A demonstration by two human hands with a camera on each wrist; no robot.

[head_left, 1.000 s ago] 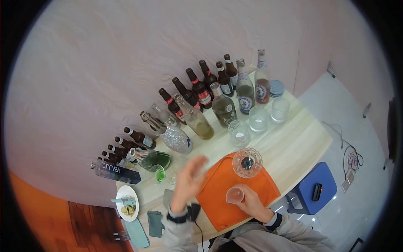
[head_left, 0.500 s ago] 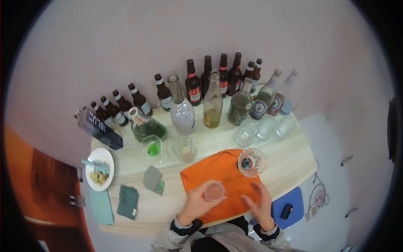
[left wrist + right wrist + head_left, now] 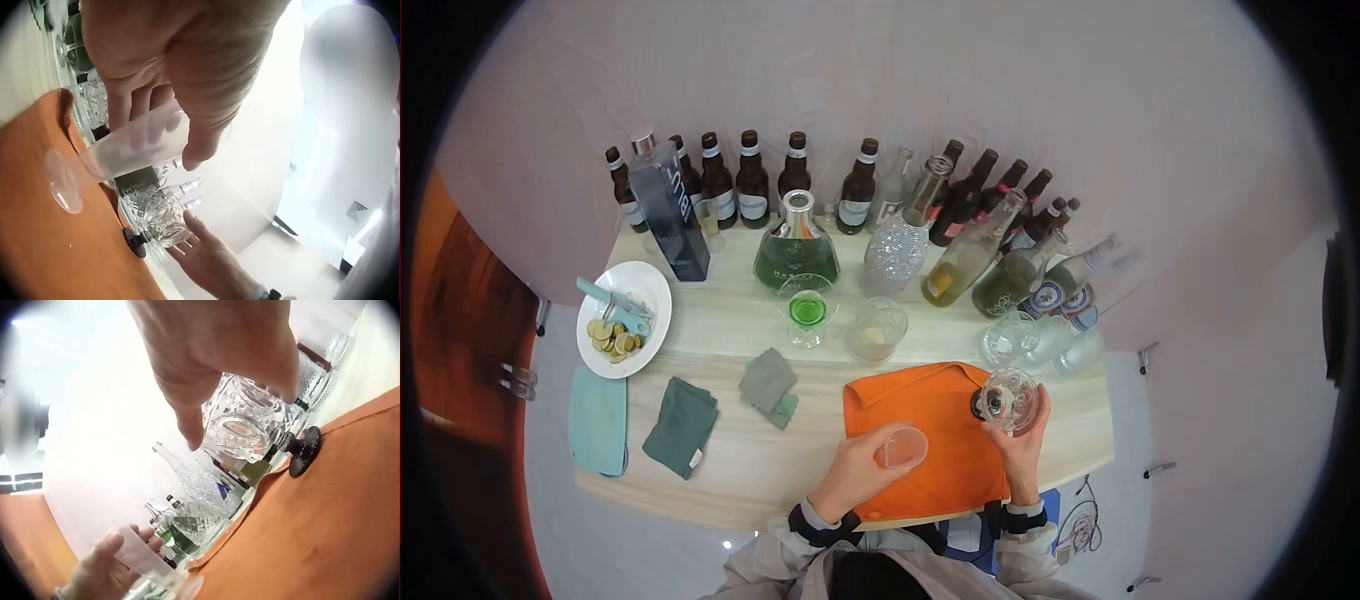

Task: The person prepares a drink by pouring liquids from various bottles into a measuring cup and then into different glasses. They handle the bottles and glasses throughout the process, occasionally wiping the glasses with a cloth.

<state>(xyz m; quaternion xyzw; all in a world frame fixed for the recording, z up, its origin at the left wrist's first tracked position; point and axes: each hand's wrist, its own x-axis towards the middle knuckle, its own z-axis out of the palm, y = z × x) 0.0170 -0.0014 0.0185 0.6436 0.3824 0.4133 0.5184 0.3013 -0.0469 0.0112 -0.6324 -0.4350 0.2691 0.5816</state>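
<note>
A frosted plastic cup with a flared foot is in my left hand, over the orange cloth. In the left wrist view the fingers and thumb close round the cup's upper part, its foot pointing down towards the cloth. My right hand grips a patterned clear glass goblet by its bowl, near the cloth's right edge. The right wrist view shows the goblet's black foot close over the cloth, the goblet tilted in that view.
Bottles line the table's back, among them a green decanter and a glittering bottle. Clear tumblers stand behind the goblet. To the left are a glass of green liquid, a plate with lime slices, and folded cloths.
The plastic cup passed from my right hand to my left. The right hand, free half a second ago, has moved to the goblet and taken hold of it. The head view has turned left.
</note>
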